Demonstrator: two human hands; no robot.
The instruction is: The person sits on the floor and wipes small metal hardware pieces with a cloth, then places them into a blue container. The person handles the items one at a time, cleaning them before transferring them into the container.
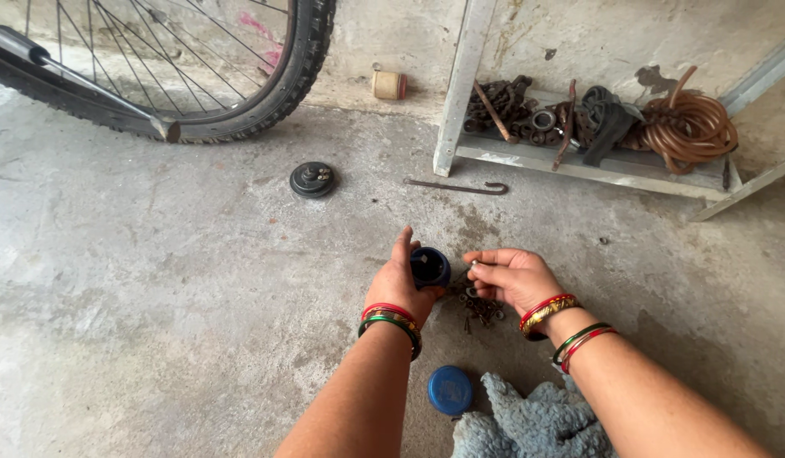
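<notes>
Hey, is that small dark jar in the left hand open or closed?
Open: the dark jar in the left hand has no lid; a blue lid lies apart on the floor.

Floor (155,280): rough, matt concrete, stained. Jar (430,266): dark plastic, slight sheen. Lid (450,390): smooth blue plastic. Small screws and nuts (481,309): dull, rusty metal. Cloth (537,420): fuzzy grey-blue fabric. Tyre (299,68): matt black rubber, knobbly. Hose (689,127): glossy brown plastic coil. Shelf (579,165): painted metal, chipped. Hook (460,187): rusted iron.
</notes>
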